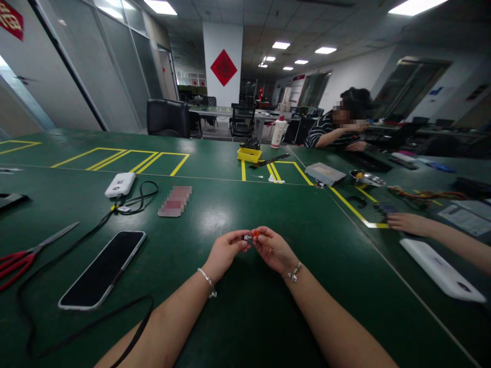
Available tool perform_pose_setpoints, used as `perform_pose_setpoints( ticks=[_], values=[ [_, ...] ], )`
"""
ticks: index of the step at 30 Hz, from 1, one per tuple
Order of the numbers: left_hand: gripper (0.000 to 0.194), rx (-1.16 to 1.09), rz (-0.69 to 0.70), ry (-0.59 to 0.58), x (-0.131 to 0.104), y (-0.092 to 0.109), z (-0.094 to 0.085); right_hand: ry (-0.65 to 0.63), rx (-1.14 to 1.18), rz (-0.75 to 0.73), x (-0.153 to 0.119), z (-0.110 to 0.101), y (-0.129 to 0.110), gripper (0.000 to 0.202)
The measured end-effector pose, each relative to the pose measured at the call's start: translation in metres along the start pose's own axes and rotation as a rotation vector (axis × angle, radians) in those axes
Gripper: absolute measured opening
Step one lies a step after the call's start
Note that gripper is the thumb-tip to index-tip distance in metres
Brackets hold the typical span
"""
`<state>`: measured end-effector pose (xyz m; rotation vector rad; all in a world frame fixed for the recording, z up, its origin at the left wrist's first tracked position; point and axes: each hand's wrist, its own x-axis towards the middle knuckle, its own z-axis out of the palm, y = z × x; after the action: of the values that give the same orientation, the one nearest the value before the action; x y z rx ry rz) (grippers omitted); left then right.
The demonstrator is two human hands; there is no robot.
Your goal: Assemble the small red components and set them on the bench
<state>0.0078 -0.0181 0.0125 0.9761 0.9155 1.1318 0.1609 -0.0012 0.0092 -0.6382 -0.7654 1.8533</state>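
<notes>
Orange part (pixel 255 233) (one): right fingers (pixel 265 239) pinch it, left fingers (pixel 239 247) pinch one metal part (pixel 247 237).

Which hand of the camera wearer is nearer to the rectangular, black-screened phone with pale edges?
Left. The left hand is to the right of the phone, not touching it; the right hand is farther right, beyond the left hand.

far left: red sign (pixel 11 19), gold Chinese character, cut off | far centre: red diamond sign (pixel 223 67), dark character, unclear | left: white device (pixel 120 184), mark illegible | far: white bottle (pixel 277 135), red lettering illegible
</notes>
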Motion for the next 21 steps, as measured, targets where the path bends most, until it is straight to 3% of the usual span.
perform_pose_setpoints(
  ticks=[8, 14, 21],
  values=[
    [0.022, 0.435, 0.293, 0.044, -0.0015, 0.0037, -0.0029, -0.040, -0.036, -0.003, 0.0000, -0.0021, 0.0005, 0.017],
    [0.020, 0.370, 0.208, 0.090, 0.0001, 0.0006, -0.0027, -0.036, -0.022, 0.023, -0.0004, -0.0009, -0.0004, 0.017],
    [0.015, 0.356, 0.223, 0.098, -0.0001, 0.0045, -0.0010, -0.030, 0.008, 0.063, -0.0005, -0.0016, 0.0001, 0.013]
  ],
)
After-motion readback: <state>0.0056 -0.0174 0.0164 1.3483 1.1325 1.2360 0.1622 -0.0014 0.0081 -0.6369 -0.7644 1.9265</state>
